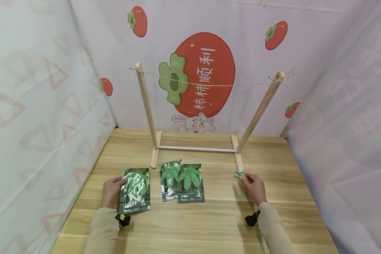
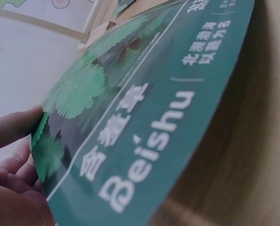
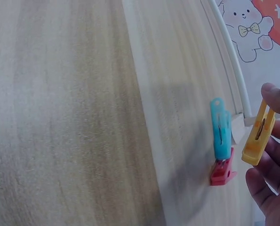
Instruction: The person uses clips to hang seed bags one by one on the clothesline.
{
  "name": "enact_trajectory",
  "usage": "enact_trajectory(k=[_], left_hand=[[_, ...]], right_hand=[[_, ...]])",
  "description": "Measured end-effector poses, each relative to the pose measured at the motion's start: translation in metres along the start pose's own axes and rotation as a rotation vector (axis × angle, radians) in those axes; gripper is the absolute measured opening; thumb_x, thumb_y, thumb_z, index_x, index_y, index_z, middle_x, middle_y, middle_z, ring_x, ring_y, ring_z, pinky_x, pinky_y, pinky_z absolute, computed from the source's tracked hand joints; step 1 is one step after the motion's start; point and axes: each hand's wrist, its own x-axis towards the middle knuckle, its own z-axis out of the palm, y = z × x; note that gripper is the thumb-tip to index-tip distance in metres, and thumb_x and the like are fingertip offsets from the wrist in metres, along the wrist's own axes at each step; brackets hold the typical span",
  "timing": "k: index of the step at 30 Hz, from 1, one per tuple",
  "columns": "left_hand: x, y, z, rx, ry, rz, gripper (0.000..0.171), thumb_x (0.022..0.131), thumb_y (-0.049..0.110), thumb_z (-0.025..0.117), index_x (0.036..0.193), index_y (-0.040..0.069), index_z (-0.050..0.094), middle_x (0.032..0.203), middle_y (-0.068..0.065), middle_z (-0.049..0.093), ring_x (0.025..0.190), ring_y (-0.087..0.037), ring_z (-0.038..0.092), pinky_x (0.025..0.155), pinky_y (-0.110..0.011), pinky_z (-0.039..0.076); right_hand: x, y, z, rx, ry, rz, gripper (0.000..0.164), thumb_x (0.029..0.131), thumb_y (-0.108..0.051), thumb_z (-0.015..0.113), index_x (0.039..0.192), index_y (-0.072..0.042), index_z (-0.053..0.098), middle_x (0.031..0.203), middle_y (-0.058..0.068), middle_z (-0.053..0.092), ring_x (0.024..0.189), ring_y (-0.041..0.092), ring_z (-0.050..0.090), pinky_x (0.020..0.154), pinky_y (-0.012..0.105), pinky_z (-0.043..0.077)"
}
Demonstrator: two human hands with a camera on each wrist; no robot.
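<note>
My left hand (image 1: 111, 191) grips the left edge of a green seed packet (image 1: 135, 192), thumb on its printed front. In the left wrist view the packet bows, its lower edge lifted off the wood. Two similar packets, a left one (image 1: 167, 186) and a right one (image 1: 191, 184), lie partly overlapped to the right of it. My right hand (image 1: 255, 189) pinches a yellow clothespin (image 3: 258, 136) between thumb and fingers. Beside it on the table are a light blue clothespin (image 3: 221, 134) and a red clothespin (image 3: 221, 173), end to end in the right wrist view.
Behind the packets stands a wooden frame with a left post (image 1: 147, 106), a right post (image 1: 260, 113) and a white bottom rod (image 1: 197, 149). A thin string (image 1: 222, 85) sags between the post tops. Printed cloth walls (image 1: 247, 21) enclose the table (image 1: 209, 229).
</note>
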Motion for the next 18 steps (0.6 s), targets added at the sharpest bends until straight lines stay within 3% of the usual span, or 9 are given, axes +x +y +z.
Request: enact_trajectory(k=[4, 11, 14, 18], left_hand=[[-0.002, 0.005, -0.001, -0.046, 0.009, 0.007, 0.048, 0.094, 0.019, 0.064, 0.13, -0.01, 0.053, 0.122, -0.02, 0.058, 0.082, -0.005, 0.058, 0.064, -0.017, 0.05], [0.0, 0.01, -0.003, -0.11, 0.002, 0.008, 0.052, 0.093, 0.026, 0.066, 0.133, -0.005, 0.052, 0.127, -0.014, 0.056, 0.095, -0.009, 0.058, 0.068, -0.015, 0.05], [-0.001, 0.015, -0.003, -0.128, 0.004, 0.025, 0.053, 0.093, 0.027, 0.066, 0.133, -0.004, 0.052, 0.132, -0.015, 0.054, 0.089, -0.002, 0.058, 0.069, -0.013, 0.05], [-0.003, 0.024, -0.005, -0.153, 0.019, 0.051, 0.052, 0.092, 0.027, 0.068, 0.133, -0.003, 0.054, 0.125, -0.01, 0.059, 0.074, 0.008, 0.058, 0.069, -0.013, 0.052]], right_hand=[[0.001, -0.005, -0.003, 0.016, 0.003, 0.013, 0.038, 0.088, -0.021, 0.072, 0.114, 0.007, 0.067, 0.094, 0.017, 0.062, 0.08, 0.02, 0.053, 0.064, 0.021, 0.041], [0.002, -0.014, -0.008, 0.039, -0.006, -0.004, 0.04, 0.091, -0.019, 0.07, 0.12, 0.007, 0.064, 0.099, 0.02, 0.065, 0.085, 0.024, 0.058, 0.066, 0.021, 0.045], [0.003, -0.018, -0.011, 0.06, -0.028, 0.002, 0.04, 0.092, -0.019, 0.068, 0.124, 0.006, 0.062, 0.104, 0.021, 0.065, 0.09, 0.025, 0.058, 0.067, 0.02, 0.046], [0.006, -0.024, -0.012, 0.075, -0.042, 0.01, 0.04, 0.092, -0.018, 0.068, 0.124, 0.005, 0.062, 0.106, 0.021, 0.065, 0.09, 0.023, 0.058, 0.066, 0.018, 0.046]])
